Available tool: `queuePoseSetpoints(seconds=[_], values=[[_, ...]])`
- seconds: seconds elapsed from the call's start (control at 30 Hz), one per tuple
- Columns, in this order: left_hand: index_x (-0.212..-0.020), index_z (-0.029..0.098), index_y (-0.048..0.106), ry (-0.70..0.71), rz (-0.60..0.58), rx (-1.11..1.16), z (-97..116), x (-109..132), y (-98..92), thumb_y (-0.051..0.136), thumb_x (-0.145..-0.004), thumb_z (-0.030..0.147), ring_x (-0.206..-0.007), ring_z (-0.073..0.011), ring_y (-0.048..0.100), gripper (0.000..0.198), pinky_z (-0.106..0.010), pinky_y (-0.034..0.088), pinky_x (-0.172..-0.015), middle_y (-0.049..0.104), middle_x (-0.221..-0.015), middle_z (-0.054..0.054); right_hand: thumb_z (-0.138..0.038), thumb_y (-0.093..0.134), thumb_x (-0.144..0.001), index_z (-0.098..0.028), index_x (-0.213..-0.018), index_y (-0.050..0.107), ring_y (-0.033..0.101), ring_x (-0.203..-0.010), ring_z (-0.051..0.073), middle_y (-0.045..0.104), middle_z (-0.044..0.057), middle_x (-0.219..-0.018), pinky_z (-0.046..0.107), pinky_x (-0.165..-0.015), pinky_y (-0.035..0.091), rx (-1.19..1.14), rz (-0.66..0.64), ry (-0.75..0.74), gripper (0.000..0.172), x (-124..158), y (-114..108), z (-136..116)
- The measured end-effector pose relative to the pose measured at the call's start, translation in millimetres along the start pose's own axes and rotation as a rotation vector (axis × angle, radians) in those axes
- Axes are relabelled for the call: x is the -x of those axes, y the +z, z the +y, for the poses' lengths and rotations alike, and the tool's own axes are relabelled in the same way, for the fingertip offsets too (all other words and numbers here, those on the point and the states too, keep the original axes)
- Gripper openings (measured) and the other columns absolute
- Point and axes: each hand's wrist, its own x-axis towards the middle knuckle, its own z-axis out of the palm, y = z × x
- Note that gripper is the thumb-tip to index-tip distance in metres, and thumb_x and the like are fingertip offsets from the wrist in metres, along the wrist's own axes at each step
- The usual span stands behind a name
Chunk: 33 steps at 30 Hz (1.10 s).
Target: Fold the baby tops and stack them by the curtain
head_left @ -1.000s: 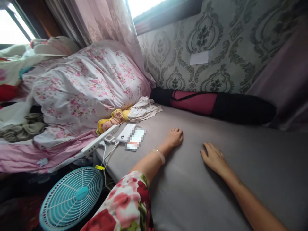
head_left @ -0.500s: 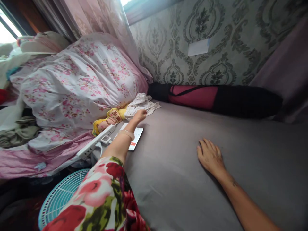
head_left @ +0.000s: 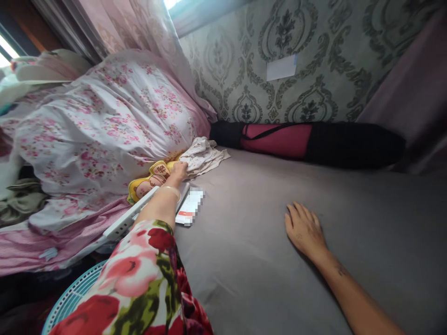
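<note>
A grey-sheeted bed (head_left: 251, 251) fills the middle and lower right of the frame as I look on. Heaped over the upper left is a white floral bedspread (head_left: 101, 116), and along the wall at upper right lies a long black-and-maroon carry bag (head_left: 275, 140). A turquoise fan (head_left: 70, 293) peeks in at the lower left, partly behind the flowered sleeve (head_left: 132, 279) of the left arm.

Next down in size is a crumpled pale cloth (head_left: 206, 159), just left of the frame's upper middle, between the bedspread and the near end of the bag. I'd judge the step in hand to be a reach to that cloth; the next move would call for the fingers to close on its near edge and draw it clear.

The left hand (head_left: 179, 170) is at the cloth's left edge, so the cloth lies just beyond and to the right of its fingers. They look curled in, but whether they touch or have hold of the fabric I can't tell. The right hand (head_left: 304, 232) rests palm down on the sheet, fingers loosely spread, holding nothing, well apart from the cloth.

Partly hidden by the left arm are a yellow plush toy (head_left: 141, 187), a white power strip (head_left: 120, 218) and a lit phone (head_left: 190, 208).
</note>
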Motion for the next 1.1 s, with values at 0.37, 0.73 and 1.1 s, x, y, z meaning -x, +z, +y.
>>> queuePoseSetpoints(seconds=[0.37,0.73,1.1], values=[[-0.08,0.016,0.066,-0.179,0.105,0.263,-5,-5,-1.5,0.057,-0.072,0.015,-0.093,-0.029,0.06,0.012,-0.037,0.044,-0.085,0.067,-0.088,-0.012,-0.033,0.025,-0.095,-0.011,-0.13,0.056,0.044,-0.131,0.031,0.051,0.017,-0.14,0.05,-0.109,0.03,-0.014,0.004,0.003,0.051,0,-1,0],[-0.095,0.013,0.057,-0.099,0.342,0.655,69,-45,-36.3,0.043,-0.089,0.023,-0.079,-0.0135,0.058,0.018,-0.022,0.046,-0.073,0.063,-0.087,-0.005,-0.03,0.026,-0.096,-0.01,-0.131,0.056,0.044,-0.131,0.031,0.051,0.017,-0.141,0.049,-0.109,0.031,0.025,-0.012,0.011,0.051,-1,-5,-4],[-0.085,0.02,0.05,0.407,0.184,1.364,210,20,-53.7,0.057,-0.088,0.04,-0.047,-0.0068,0.032,0.022,-0.019,0.025,-0.046,0.036,-0.057,0.008,-0.031,0.028,-0.096,-0.011,-0.129,0.057,0.045,-0.131,0.031,0.052,0.016,-0.14,0.049,-0.109,0.031,-0.018,0.017,-0.001,0.049,1,-2,0]])
